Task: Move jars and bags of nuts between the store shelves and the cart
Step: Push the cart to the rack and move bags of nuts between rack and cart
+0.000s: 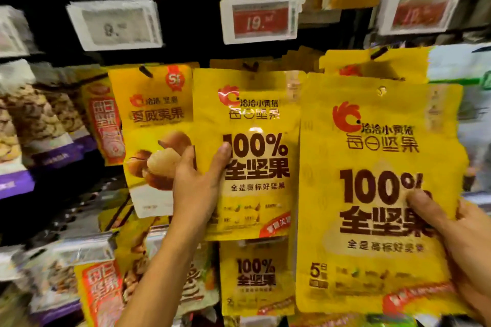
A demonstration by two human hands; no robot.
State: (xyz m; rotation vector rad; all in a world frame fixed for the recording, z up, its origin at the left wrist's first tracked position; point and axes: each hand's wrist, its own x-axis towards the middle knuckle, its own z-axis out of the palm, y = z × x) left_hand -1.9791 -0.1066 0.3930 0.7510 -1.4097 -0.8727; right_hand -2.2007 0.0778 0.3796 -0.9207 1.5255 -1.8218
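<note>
Head view: right hand [462,236] pinches a loose yellow nut bag [377,194], upright, hang-hole at twelve o'clock; left hand [196,183] grips the hanging nut bag [252,154] at nine o'clock.

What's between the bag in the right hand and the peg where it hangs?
Nothing visible. The right hand holds the yellow bag in front of bags hanging behind; its hole is free, though the peg itself shows only partly.
</note>
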